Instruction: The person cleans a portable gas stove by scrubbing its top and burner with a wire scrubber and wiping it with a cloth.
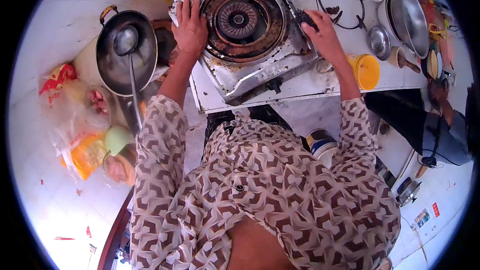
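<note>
A rusty, grease-stained gas stove (250, 77) stands on the white counter in front of me, its round burner (238, 19) uncovered and a black knob (274, 86) on its front. My left hand (190, 30) lies with its fingers stretched out on the stove's left edge. At the opposite edge, my right hand (324, 35) is closed around a dark, rough scouring pad (303, 18), which touches the stove's right side. The pad is partly covered by my fingers.
To the left sits a black wok (115, 65) with a ladle (125, 40) inside. A pot-support ring (341, 1), yellow cup (367, 72) and metal bowl (410, 22) are at the right. Another person's arm (444, 97) shows at far right.
</note>
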`<act>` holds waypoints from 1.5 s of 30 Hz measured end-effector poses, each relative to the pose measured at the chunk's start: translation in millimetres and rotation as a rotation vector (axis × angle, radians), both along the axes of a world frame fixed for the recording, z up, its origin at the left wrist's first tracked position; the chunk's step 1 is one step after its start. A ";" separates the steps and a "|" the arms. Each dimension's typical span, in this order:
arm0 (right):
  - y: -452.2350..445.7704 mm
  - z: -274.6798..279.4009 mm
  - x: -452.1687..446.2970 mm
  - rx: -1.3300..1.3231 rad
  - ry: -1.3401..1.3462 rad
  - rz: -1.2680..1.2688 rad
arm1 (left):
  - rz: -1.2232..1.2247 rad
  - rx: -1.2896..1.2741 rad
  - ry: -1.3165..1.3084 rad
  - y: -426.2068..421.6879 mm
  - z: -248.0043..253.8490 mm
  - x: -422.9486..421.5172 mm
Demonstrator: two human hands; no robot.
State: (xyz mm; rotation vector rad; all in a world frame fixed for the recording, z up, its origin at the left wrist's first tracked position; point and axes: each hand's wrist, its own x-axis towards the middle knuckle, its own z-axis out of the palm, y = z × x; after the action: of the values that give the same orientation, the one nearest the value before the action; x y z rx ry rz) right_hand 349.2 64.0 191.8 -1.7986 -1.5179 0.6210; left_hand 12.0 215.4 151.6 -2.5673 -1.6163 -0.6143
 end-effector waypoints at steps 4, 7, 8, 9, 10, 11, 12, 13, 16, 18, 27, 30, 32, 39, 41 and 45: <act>-6.7 -13.6 -12.0 0.072 0.106 -0.039 | 0.021 -0.027 0.001 -0.7 2.9 2.1; -1.2 -10.5 -27.1 0.166 0.088 -0.124 | 0.023 -0.035 -0.002 -1.8 7.0 3.5; 2.3 -8.4 -28.7 0.188 0.041 -0.162 | 0.012 -0.019 -0.005 -1.0 5.4 3.4; 4.8 -8.0 -28.7 0.210 -0.006 -0.199 | 0.001 -0.003 -0.008 0.0 4.0 2.2; 6.7 -10.1 -27.5 0.238 -0.034 -0.171 | -0.007 0.012 -0.010 -0.1 2.9 0.8; 11.4 -14.3 -25.4 0.267 -0.061 -0.141 | -0.012 0.023 -0.014 1.0 1.1 0.2; 17.2 -18.4 -23.2 0.296 -0.089 -0.110 | -0.016 0.034 -0.019 1.2 2.5 0.9; 25.9 -18.9 -25.3 0.304 -0.112 -0.071 | -0.022 0.040 -0.023 -0.8 2.4 0.9; 83.2 -27.5 -28.4 0.350 -0.237 0.030 | -0.015 0.029 -0.010 1.5 -0.9 -0.1; 126.3 -40.6 -25.9 0.398 -0.380 0.069 | -0.003 0.011 0.003 -0.5 1.7 -0.6; 60.5 -17.0 -15.1 0.262 -0.377 0.123 | -0.024 0.058 -0.048 2.2 -0.6 1.0; 81.9 -11.6 -18.2 0.250 -0.483 0.131 | -0.018 0.055 -0.017 -1.4 -0.8 -0.5; 117.9 -13.8 -24.6 0.323 -0.568 0.111 | 0.001 0.044 0.010 -0.3 2.5 1.1; 85.1 -26.3 -16.2 0.268 -0.465 0.102 | -0.014 0.065 -0.033 0.7 -0.2 0.3; 81.9 -14.9 -15.8 0.340 -0.615 0.154 | -0.014 0.064 -0.036 -0.5 0.4 0.9; 134.3 -24.4 -26.7 0.450 -0.607 0.169 | -0.007 0.077 -0.010 0.5 -0.6 -1.9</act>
State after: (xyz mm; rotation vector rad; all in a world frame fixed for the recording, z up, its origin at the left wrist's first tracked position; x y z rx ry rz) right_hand 322.5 198.3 167.3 -1.5780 -2.0211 -0.2233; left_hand 10.1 215.9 151.0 -2.5200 -1.5556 -0.6777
